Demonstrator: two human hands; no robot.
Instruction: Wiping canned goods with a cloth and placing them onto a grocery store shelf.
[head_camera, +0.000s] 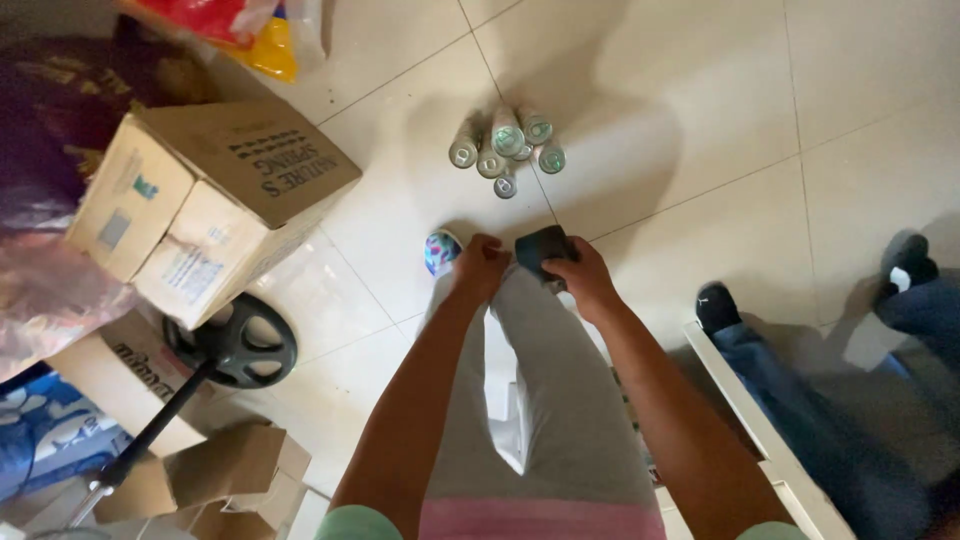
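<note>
Single head-worn view, steeply down over tiled floor (700, 90), close

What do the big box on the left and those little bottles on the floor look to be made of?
The big box looks like brown corrugated cardboard, matte, with folded flaps and taped seams. The bottles seem to be clear plastic with pale green caps, slightly glossy; from above, glass cannot be ruled out. The floor looks like glazed tile, shiny with grout lines.

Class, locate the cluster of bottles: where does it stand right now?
In the head view, the cluster of bottles stands on the tiled floor, top centre, just beyond the person's left hand and right hand.
</note>
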